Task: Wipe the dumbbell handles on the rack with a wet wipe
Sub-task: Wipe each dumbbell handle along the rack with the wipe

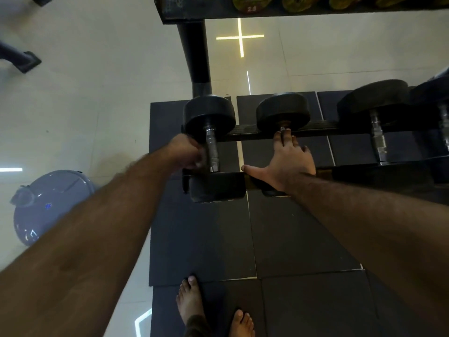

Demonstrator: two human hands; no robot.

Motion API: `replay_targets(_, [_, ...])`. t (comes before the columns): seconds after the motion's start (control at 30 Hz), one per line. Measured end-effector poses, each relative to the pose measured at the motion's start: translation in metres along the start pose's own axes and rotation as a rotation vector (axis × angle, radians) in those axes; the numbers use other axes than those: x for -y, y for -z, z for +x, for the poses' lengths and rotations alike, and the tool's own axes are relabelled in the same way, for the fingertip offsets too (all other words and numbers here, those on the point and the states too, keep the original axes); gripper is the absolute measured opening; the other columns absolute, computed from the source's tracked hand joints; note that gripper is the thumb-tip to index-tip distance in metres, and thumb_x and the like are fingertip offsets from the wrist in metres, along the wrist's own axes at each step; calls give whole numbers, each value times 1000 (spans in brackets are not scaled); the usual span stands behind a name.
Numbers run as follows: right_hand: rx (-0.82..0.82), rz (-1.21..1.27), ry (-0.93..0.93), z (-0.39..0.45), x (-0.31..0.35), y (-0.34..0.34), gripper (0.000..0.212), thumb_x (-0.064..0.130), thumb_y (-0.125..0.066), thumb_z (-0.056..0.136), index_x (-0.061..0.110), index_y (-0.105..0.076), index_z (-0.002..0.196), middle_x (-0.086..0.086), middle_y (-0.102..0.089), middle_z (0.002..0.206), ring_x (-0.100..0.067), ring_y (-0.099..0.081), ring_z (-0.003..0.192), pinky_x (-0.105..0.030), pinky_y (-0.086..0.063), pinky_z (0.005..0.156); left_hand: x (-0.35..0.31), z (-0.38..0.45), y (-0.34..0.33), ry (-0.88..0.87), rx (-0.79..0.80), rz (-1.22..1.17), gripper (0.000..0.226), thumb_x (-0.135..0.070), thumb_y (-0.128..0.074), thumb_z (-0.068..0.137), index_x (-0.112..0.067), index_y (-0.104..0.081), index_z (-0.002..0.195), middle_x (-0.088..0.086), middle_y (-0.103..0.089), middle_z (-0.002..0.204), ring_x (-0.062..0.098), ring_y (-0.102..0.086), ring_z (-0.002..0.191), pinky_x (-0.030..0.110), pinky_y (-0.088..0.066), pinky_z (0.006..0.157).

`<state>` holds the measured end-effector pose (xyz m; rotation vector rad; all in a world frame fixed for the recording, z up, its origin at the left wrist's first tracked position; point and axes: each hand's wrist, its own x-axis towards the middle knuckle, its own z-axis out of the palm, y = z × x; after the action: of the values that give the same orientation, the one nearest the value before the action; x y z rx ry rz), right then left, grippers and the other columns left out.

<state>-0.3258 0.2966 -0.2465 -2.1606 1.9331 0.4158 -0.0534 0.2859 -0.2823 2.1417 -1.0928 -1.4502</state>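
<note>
Black dumbbells lie on the low rack (pixel 245 135). My left hand (pixel 187 154) is curled into a fist against the left side of the first dumbbell's chrome handle (pixel 211 149). The hand is blurred, and a small pale bit at its fingertips looks like the wet wipe (pixel 199 164). My right hand (pixel 289 159) lies flat on the second dumbbell (pixel 283 111), fingers straight over its hidden handle and thumb spread to the left.
A third dumbbell (pixel 376 137) sits further right on the rack. The rack post (pixel 196 57) rises behind, carrying an upper shelf (pixel 194 10) of yellowish weights. A grey-blue lidded bin (pixel 48 203) stands on the floor at left. My bare feet (pixel 192 302) are on black mats.
</note>
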Motion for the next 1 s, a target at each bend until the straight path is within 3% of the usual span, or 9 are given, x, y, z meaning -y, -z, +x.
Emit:
replay_targets(0.1, [7,5,-2,0,-1,2,151,112,-34,61,13,-8,172,-14,-6,180,-37,-22,162,-57,-26,129,-14,16,-8,-41,-195,-235,12,-4,-71,91,-5,-73,80,14,-70,71,20,-67,57,31,-59,57])
replay_targets(0.27, [22,14,6,1,0,4,150,112,-34,61,15,-9,172,-13,-3,180,-36,-17,164,-57,-25,130,16,8,8,106,409,-15,18,9,-58,99,-3,-70,103,13,-68,86,16,-66,71,23,-58,61])
replay_targets(0.4, [27,-7,6,1,1,4,148,112,-31,62,14,-10,172,-14,-3,180,-36,-14,164,-58,-25,129,15,24,17,6,131,-295,14,5,-65,96,-2,-73,103,11,-71,85,20,-69,78,24,-60,64])
replay_targets(0.5, [25,-18,1,1,2,5,148,113,-30,63,15,-11,172,-14,-3,180,-36,-14,164,-57,-25,129,14,34,3,13,252,-658,11,-6,-62,102,-8,-72,107,8,-72,97,14,-71,85,31,-60,83])
replay_targets(0.63, [33,-21,4,1,1,5,148,113,-30,62,15,-10,172,-14,-2,180,-36,-14,164,-58,-26,129,34,27,11,103,586,-185,20,8,-56,100,0,-69,112,13,-71,98,19,-70,88,31,-60,84])
replay_targets(0.77, [38,-37,4,2,2,3,149,114,-28,62,15,-10,172,-14,-2,180,-37,-15,164,-58,-27,129,22,33,5,15,225,-482,22,10,-56,99,-5,-71,106,12,-71,96,18,-71,84,26,-63,73])
replay_targets(0.83, [36,-34,3,2,1,4,148,114,-27,62,16,-10,172,-14,-1,180,-37,-14,164,-58,-27,129,14,34,-7,23,308,-623,26,8,-50,102,-6,-70,111,13,-73,104,17,-73,89,26,-63,77])
replay_targets(0.93, [32,-26,3,2,0,5,148,113,-27,62,15,-11,172,-14,-2,180,-36,-14,164,-58,-26,129,14,26,-9,168,652,-341,35,12,-43,103,-5,-71,114,12,-76,105,18,-75,91,29,-64,80])
replay_targets(1.0, [32,-25,1,2,1,5,147,113,-28,63,15,-11,172,-14,-3,180,-35,-13,165,-57,-26,129,16,33,-1,155,599,-196,28,13,-49,100,-4,-70,106,15,-72,99,18,-72,82,29,-63,74])
